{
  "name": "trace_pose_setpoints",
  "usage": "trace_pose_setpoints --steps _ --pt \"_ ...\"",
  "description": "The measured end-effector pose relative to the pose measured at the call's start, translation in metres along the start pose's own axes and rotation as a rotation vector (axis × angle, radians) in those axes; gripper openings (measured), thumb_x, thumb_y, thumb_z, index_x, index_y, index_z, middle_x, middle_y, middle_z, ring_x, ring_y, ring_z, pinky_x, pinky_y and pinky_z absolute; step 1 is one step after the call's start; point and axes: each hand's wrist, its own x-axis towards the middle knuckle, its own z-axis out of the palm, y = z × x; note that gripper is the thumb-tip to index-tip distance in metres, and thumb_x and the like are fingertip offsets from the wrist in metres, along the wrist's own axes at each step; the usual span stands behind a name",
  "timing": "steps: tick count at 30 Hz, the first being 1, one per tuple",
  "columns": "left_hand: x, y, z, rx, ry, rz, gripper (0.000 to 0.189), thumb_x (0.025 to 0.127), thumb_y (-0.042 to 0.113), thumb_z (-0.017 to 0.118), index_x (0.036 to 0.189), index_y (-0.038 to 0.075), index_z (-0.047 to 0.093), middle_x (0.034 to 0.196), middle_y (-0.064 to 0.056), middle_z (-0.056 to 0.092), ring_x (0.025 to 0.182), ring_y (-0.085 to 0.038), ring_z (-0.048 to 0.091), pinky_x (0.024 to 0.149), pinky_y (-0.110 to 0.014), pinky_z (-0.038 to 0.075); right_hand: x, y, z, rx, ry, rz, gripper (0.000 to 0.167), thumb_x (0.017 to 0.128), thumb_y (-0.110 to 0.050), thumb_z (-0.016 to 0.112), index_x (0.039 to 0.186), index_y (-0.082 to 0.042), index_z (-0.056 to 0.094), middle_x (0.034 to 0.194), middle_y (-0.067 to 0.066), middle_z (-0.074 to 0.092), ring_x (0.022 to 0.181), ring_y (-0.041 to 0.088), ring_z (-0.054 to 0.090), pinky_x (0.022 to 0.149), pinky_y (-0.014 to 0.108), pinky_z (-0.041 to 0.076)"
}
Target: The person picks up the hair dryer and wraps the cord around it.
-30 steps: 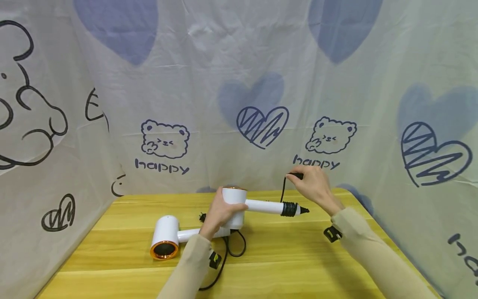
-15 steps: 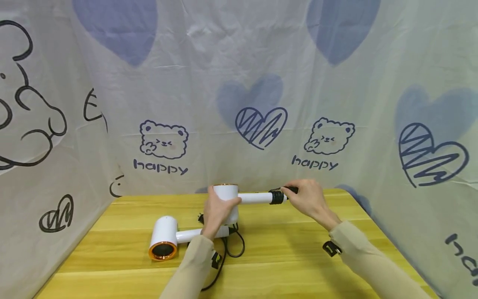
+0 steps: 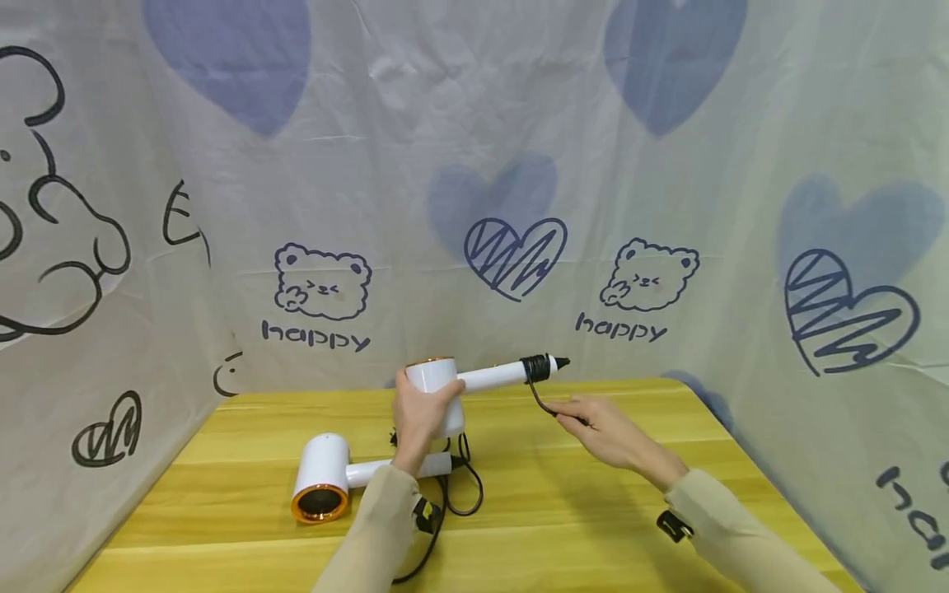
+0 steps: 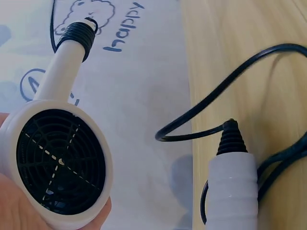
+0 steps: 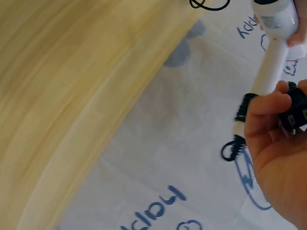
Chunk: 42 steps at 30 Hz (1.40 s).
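Observation:
My left hand [image 3: 421, 412] grips a white hair dryer [image 3: 433, 376] by its head, thumb toward the handle, and holds it above the table. Its handle slants up to the right, with black cord [image 3: 535, 368] coiled round it near the end. The dark round grille [image 4: 61, 160] on the dryer's head faces the left wrist camera. To the right and below the handle, my right hand [image 3: 611, 432] pinches the black plug [image 5: 295, 110]; a short free length of cord runs up from it to the coil.
A second white hair dryer [image 3: 324, 465] with an orange-rimmed opening lies on the wooden table [image 3: 556, 527], left of and below the held one. Its loose black cord [image 3: 474, 494] loops beside the left forearm. A printed cloth [image 3: 415, 305] hangs behind the table.
The held dryer has shifted left and its handle now tilts upward. My right hand has swung from above the handle down past its end to below it, carrying the plug and cord.

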Motion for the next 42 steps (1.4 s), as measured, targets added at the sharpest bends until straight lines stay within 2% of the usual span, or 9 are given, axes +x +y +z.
trace_pose_setpoints --steps 3,6,9,13,16,21,26,35,42 --pt "0.003 0.001 -0.001 -0.086 -0.025 -0.049 0.088 0.071 0.035 0.084 0.140 0.011 0.036 0.117 -0.016 0.056 0.094 -0.032 0.061 0.066 -0.036 0.059 -0.003 0.009 0.002 0.082 -0.072 0.041 0.037 0.105 -0.025 0.045 0.138 -0.014 0.057 0.126 0.006 0.065 0.092 0.009 0.058 0.079 0.031 0.050" --pt "0.005 0.001 -0.002 -0.196 -0.072 -0.107 0.087 0.071 0.029 0.084 0.141 0.011 0.035 0.122 -0.017 0.053 0.095 -0.033 0.061 0.064 -0.037 0.060 -0.007 0.019 0.002 0.232 -0.142 0.112 0.038 0.106 -0.023 0.043 0.142 -0.014 0.053 0.130 0.011 0.062 0.064 0.005 0.050 0.060 0.026 0.049" --pt "0.005 0.001 -0.001 -0.290 -0.120 -0.149 0.087 0.071 0.024 0.083 0.141 0.009 0.033 0.125 -0.019 0.050 0.095 -0.034 0.061 0.063 -0.041 0.061 -0.011 0.026 0.001 0.377 -0.210 0.169 0.040 0.106 -0.021 0.042 0.144 -0.013 0.050 0.110 0.018 0.061 0.052 0.007 0.039 0.049 0.026 0.046" --pt "0.003 -0.002 0.002 -0.338 -0.149 -0.192 0.087 0.072 0.024 0.083 0.141 0.007 0.033 0.124 -0.019 0.050 0.092 -0.031 0.062 0.064 -0.041 0.061 -0.011 0.030 0.001 0.529 -0.278 0.213 0.044 0.105 -0.022 0.045 0.146 -0.006 0.046 0.085 0.012 0.048 0.069 0.013 0.051 0.064 0.036 0.059" --pt "0.002 -0.004 0.003 -0.350 -0.169 -0.224 0.085 0.073 0.025 0.083 0.139 0.005 0.034 0.122 -0.019 0.052 0.089 -0.029 0.063 0.065 -0.039 0.061 -0.008 0.035 -0.001 0.640 -0.310 0.302 0.047 0.103 -0.021 0.051 0.144 0.000 0.046 0.088 0.012 0.054 0.079 0.018 0.056 0.068 0.037 0.060" --pt "0.000 -0.005 0.003 -0.358 -0.262 -0.291 0.077 0.075 0.032 0.082 0.131 0.000 0.040 0.111 -0.018 0.060 0.082 -0.025 0.066 0.066 -0.035 0.060 -0.003 0.052 -0.007 0.760 -0.308 0.468 0.036 0.099 -0.023 0.058 0.124 0.002 0.061 0.089 0.007 0.059 0.077 0.015 0.055 0.058 0.023 0.050" --pt "-0.002 -0.009 0.006 -0.399 -0.400 -0.367 0.072 0.077 0.041 0.079 0.126 -0.002 0.046 0.097 -0.011 0.065 0.075 -0.020 0.067 0.065 -0.032 0.059 -0.002 0.065 -0.007 0.864 -0.342 0.513 0.023 0.099 -0.019 0.058 0.108 0.001 0.063 0.083 0.003 0.056 0.069 0.010 0.046 0.056 0.018 0.039" --pt "-0.002 -0.019 0.008 -0.311 -0.615 -0.353 0.073 0.077 0.051 0.076 0.126 0.003 0.051 0.093 -0.008 0.068 0.074 -0.019 0.069 0.065 -0.034 0.060 0.000 0.075 -0.010 0.723 -0.328 0.480 0.033 0.093 -0.020 0.067 0.116 0.004 0.063 0.099 0.009 0.068 0.079 0.014 0.057 0.063 0.024 0.052" --pt "-0.003 -0.021 0.005 -0.212 -0.742 -0.251 0.074 0.080 0.040 0.076 0.136 0.009 0.041 0.105 -0.016 0.064 0.080 -0.026 0.069 0.070 -0.044 0.061 0.006 0.074 -0.026 0.577 -0.287 0.434 0.039 0.090 -0.008 0.065 0.124 0.010 0.058 0.115 0.015 0.066 0.098 0.020 0.062 0.089 0.043 0.057"
